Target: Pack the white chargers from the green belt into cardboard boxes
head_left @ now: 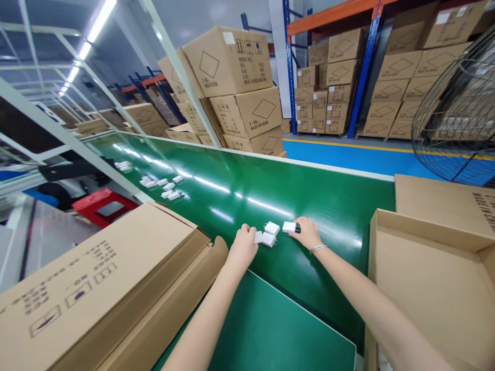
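Observation:
My right hand (pixel 308 234), a thin bracelet at its wrist, pinches a white plug charger (pixel 289 226) by its pronged end, above the green conveyor belt (pixel 317 196). To its left, my left hand (pixel 243 244) is closed with its fingertips on another white plug charger (pixel 259 237), partly hidden by the fingers. Between the two hands lie two more white chargers, one farther back (pixel 272 228) and one nearer (pixel 268 239), with their metal prongs showing. The nearer one touches or almost touches the charger at my left hand.
Several white chargers (pixel 169 186) lie farther up the belt. A large carton (pixel 96 278) stands at the near left, with a red frame (pixel 103 206) behind it. An open carton (pixel 433 268) is at the right, below a fan (pixel 460 108). Stacked cartons (pixel 247 111) stand beyond the belt.

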{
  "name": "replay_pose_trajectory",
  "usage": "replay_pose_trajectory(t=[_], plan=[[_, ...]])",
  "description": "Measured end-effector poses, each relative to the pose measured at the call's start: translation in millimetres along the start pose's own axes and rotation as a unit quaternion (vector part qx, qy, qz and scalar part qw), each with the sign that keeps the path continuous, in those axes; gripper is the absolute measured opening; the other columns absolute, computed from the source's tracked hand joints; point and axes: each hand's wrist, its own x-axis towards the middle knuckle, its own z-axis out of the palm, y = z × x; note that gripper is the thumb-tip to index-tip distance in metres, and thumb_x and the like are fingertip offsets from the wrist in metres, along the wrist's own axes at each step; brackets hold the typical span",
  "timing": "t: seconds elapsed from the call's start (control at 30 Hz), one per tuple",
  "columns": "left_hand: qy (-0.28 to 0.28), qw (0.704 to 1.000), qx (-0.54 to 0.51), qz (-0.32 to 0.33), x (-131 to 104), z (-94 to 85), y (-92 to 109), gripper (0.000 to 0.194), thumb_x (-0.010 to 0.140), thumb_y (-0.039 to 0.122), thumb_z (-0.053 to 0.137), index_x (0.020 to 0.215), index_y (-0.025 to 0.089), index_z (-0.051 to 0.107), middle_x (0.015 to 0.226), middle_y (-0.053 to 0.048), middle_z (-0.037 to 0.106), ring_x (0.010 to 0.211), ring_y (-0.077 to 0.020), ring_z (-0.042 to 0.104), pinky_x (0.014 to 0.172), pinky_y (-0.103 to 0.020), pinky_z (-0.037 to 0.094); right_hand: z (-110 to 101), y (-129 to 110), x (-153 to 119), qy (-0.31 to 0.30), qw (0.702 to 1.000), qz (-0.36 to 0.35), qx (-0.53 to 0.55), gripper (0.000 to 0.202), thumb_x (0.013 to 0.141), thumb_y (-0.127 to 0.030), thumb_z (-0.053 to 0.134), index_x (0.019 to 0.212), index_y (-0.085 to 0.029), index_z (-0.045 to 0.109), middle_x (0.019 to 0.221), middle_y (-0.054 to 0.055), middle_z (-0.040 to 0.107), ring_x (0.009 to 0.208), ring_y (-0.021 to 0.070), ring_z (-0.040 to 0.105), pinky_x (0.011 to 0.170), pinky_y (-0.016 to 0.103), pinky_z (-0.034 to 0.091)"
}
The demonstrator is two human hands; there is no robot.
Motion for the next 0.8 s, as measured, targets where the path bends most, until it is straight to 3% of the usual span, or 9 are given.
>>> replay_pose_trajectory(t=[0.1, 0.23, 0.37, 0.47, 0.53, 0.63, 0.7, 0.8], plan=[[0.029, 0.994, 0.083, 0.058, 1, 0.4, 17, 0.032, 0.074, -0.005, 0.039, 0.094, 0.015, 0.054, 0.105, -0.010, 0.049, 0.097, -0.0206, 0.047, 0.074, -0.027, 0.046, -9, -1, 8, -0.010, 1.000, 0.012, 0.015, 0.034, 0.075, -0.035, 0.065, 0.102, -0.016, 0.055, 0.100, 0.005, 0.061, 0.089, 0.0176, 0.058, 0.075, 0.031, 0.044], [-0.036, 0.983, 0.088, 0.157, 6, 0.9, 45, 0.042, 0.073, -0.007, 0.041, 0.109, 0.013, 0.050, 0.111, -0.012, 0.051, 0.100, -0.0225, 0.047, 0.075, -0.030, 0.048, -27, -15, 19, -0.024, 1.000, 0.000, 0.014, 0.038, 0.081, -0.045, 0.055, 0.107, -0.018, 0.052, 0.099, 0.003, 0.063, 0.078, 0.0122, 0.060, 0.067, 0.024, 0.046], [-0.078, 0.975, 0.077, 0.193, 14, 3.9, 61, 0.031, 0.080, 0.000, 0.040, 0.104, 0.011, 0.055, 0.105, -0.014, 0.056, 0.104, -0.0251, 0.049, 0.080, -0.035, 0.046, -43, -39, 26, -0.048, 0.998, -0.020, -0.041, 0.039, 0.081, -0.048, 0.056, 0.106, -0.019, 0.054, 0.104, 0.005, 0.062, 0.090, 0.0166, 0.059, 0.074, 0.028, 0.047], [-0.090, 0.974, 0.075, 0.196, 12, 1.8, 56, 0.026, 0.082, 0.006, 0.041, 0.101, 0.015, 0.057, 0.106, -0.012, 0.058, 0.106, -0.0242, 0.050, 0.076, -0.032, 0.047, -42, -59, 28, -0.103, 0.989, -0.039, -0.102, 0.032, 0.081, -0.042, 0.059, 0.100, -0.016, 0.059, 0.101, 0.006, 0.062, 0.092, 0.0195, 0.059, 0.078, 0.036, 0.047], [-0.098, 0.979, 0.045, 0.173, 4, -3.0, 44, 0.026, 0.079, 0.012, 0.050, 0.104, 0.019, 0.055, 0.109, -0.009, 0.058, 0.105, -0.0225, 0.051, 0.073, -0.028, 0.046, -34, -72, 29, -0.147, 0.978, -0.050, -0.136, 0.028, 0.084, -0.038, 0.058, 0.098, -0.014, 0.060, 0.100, 0.007, 0.062, 0.091, 0.0187, 0.059, 0.079, 0.038, 0.048], [-0.126, 0.987, -0.063, 0.070, -12, -12.8, 21, 0.027, 0.074, 0.028, 0.061, 0.100, 0.024, 0.055, 0.103, -0.003, 0.060, 0.093, -0.0199, 0.057, 0.071, -0.025, 0.044, -15, -90, 33, -0.194, 0.965, -0.061, -0.167, 0.024, 0.086, -0.034, 0.056, 0.100, -0.014, 0.059, 0.103, 0.006, 0.060, 0.093, 0.0183, 0.058, 0.081, 0.039, 0.048], [-0.142, 0.982, -0.124, 0.006, -20, -18.1, 9, 0.027, 0.072, 0.036, 0.062, 0.096, 0.025, 0.056, 0.099, -0.001, 0.062, 0.087, -0.0192, 0.059, 0.071, -0.025, 0.043, -5, -97, 36, -0.209, 0.960, -0.072, -0.175, 0.024, 0.087, -0.034, 0.055, 0.101, -0.014, 0.059, 0.103, 0.006, 0.060, 0.092, 0.0182, 0.058, 0.080, 0.039, 0.048], [-0.138, 0.978, -0.149, -0.038, -27, -19.9, 3, 0.030, 0.069, 0.036, 0.064, 0.096, 0.025, 0.058, 0.100, -0.001, 0.063, 0.087, -0.0198, 0.060, 0.068, -0.025, 0.041, -7, -96, 39, -0.206, 0.958, -0.108, -0.169, 0.026, 0.086, -0.035, 0.056, 0.101, -0.014, 0.059, 0.099, 0.006, 0.061, 0.088, 0.0180, 0.059, 0.077, 0.038, 0.049]])
